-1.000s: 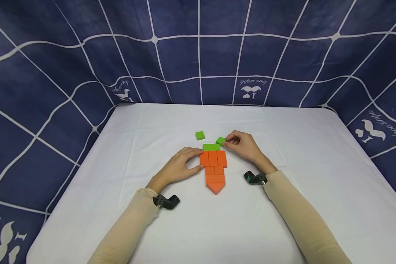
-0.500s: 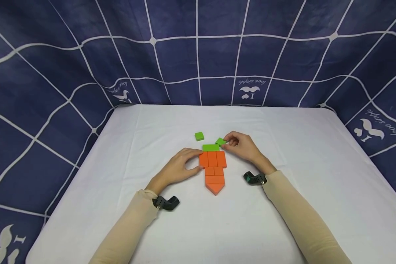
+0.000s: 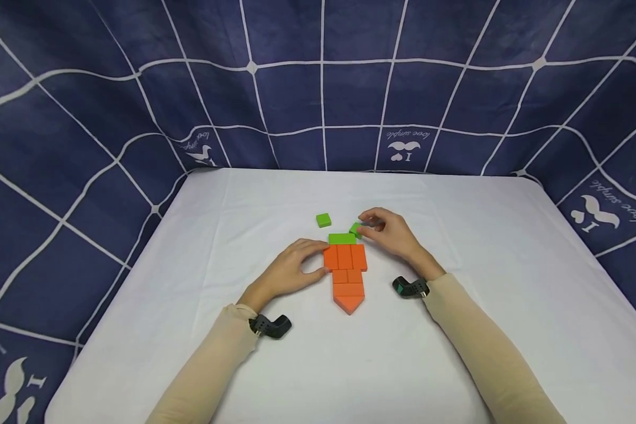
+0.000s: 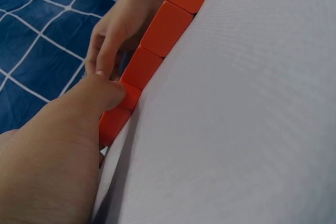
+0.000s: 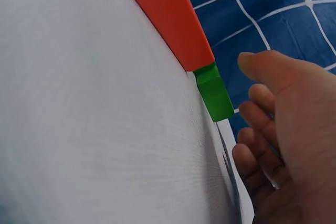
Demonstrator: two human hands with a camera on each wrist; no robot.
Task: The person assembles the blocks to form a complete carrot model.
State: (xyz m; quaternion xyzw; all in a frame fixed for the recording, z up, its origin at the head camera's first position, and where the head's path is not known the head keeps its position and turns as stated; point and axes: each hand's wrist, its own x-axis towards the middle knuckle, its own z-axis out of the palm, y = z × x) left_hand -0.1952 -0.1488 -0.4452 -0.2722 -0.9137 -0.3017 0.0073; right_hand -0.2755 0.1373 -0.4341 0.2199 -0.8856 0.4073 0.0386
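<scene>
Orange blocks (image 3: 345, 257) lie flat on the white-covered table, forming a stepped shape with a pointed near end. A flat green block (image 3: 342, 238) borders their far side. My left hand (image 3: 291, 268) rests at the left of the orange row, index fingertip at its far corner and thumb at its near corner; the left wrist view shows that thumb (image 4: 116, 94) against the orange side. My right hand (image 3: 386, 232) is beside a small green block (image 3: 355, 229), which sits turned at the flat block's right end. Its thumb overlaps that block; the index finger is lifted away.
Another small green block (image 3: 324, 220) lies behind the flat green one, a little to the left. White cloth (image 3: 456, 224) covers the table. Blue gridded curtains (image 3: 286, 94) stand along the back and sides.
My right index finger has come off the small green block and spread from the thumb. That block has turned slightly. My left hand keeps its place at the orange blocks.
</scene>
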